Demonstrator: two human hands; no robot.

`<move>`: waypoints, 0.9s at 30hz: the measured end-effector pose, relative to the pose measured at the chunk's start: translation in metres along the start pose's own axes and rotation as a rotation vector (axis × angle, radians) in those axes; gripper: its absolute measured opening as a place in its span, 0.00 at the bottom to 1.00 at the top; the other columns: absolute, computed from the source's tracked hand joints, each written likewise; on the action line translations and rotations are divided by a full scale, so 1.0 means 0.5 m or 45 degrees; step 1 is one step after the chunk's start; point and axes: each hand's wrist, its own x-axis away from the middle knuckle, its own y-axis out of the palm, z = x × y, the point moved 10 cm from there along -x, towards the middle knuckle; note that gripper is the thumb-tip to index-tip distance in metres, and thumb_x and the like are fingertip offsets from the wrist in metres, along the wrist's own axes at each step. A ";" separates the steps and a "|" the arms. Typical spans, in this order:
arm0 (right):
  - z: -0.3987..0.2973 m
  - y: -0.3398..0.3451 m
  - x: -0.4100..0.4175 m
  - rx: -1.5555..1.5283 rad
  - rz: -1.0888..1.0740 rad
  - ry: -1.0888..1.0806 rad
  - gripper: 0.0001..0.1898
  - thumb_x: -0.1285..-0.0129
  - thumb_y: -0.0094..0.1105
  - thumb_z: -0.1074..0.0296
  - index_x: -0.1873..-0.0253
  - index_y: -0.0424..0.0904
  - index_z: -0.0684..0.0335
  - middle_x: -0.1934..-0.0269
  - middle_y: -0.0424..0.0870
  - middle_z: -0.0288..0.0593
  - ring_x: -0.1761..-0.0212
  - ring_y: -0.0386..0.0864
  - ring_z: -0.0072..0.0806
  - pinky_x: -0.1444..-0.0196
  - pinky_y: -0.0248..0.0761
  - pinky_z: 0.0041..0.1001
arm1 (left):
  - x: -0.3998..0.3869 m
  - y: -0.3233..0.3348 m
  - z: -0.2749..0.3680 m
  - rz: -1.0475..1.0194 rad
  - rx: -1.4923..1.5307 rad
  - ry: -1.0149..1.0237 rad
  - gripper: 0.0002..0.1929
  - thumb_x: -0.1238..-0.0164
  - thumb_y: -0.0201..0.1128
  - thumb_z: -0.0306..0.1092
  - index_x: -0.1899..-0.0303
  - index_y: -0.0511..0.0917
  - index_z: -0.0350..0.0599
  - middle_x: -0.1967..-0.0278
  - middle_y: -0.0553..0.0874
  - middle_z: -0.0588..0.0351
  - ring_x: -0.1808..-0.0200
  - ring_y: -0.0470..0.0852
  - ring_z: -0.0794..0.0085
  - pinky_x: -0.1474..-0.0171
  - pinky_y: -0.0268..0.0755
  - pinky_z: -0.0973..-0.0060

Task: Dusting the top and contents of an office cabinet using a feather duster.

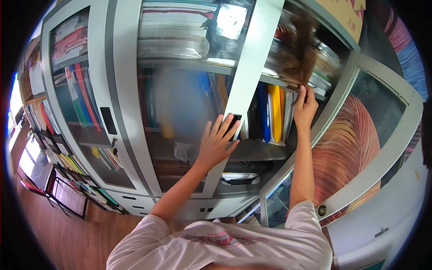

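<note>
A grey metal cabinet with glass doors stands before me. My left hand (219,140) lies with spread fingers on the closed door's frame (258,44), at its black recessed handle (233,127); it grips nothing. Between the fingertips of my right hand (305,106) is the lower end of a brown feather duster (298,64), blurred, in front of the upper shelf's stacked papers (325,67). Below that shelf stand a yellow binder (275,111) and a blue binder (263,111). A black item and papers (239,177) lie lower in the cabinet.
The right glass door (398,135) stands open beside my right arm. A cardboard box (344,15) sits on top of the cabinet. Another cabinet door (108,84) with a key is on the left. A chair (50,189) and shelves of folders (64,158) stand farther left.
</note>
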 end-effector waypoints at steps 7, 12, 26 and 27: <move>-0.038 0.006 -0.041 0.114 -0.076 -0.301 0.11 0.25 0.56 0.62 0.54 0.81 0.65 0.70 0.81 0.58 0.72 0.77 0.55 0.68 0.70 0.38 | 0.003 -0.002 0.003 0.017 -0.015 0.012 0.34 0.33 0.65 0.50 0.26 0.67 0.63 0.23 0.63 0.59 0.23 0.61 0.59 0.30 0.60 0.48; -0.066 -0.018 -0.110 0.059 -0.096 -0.447 0.13 0.24 0.55 0.61 0.53 0.81 0.66 0.76 0.78 0.50 0.78 0.73 0.33 0.70 0.66 0.31 | 0.006 0.010 0.002 0.012 -0.023 0.013 0.35 0.36 0.67 0.52 0.27 0.68 0.62 0.24 0.65 0.52 0.24 0.62 0.54 0.26 0.51 0.45; 0.018 -0.039 -0.055 -0.286 -0.142 -0.110 0.17 0.21 0.53 0.58 0.61 0.77 0.67 0.75 0.68 0.28 0.73 0.61 0.15 0.70 0.56 0.21 | 0.005 -0.010 0.007 0.041 -0.040 0.029 0.34 0.32 0.65 0.49 0.26 0.66 0.64 0.23 0.63 0.60 0.23 0.60 0.60 0.29 0.59 0.50; 0.060 -0.050 -0.023 -0.377 -0.054 0.075 0.17 0.21 0.53 0.59 0.58 0.78 0.69 0.74 0.72 0.29 0.72 0.63 0.16 0.69 0.59 0.23 | 0.015 -0.006 0.009 0.015 -0.024 0.026 0.34 0.32 0.65 0.49 0.25 0.66 0.63 0.23 0.63 0.59 0.23 0.60 0.59 0.29 0.59 0.50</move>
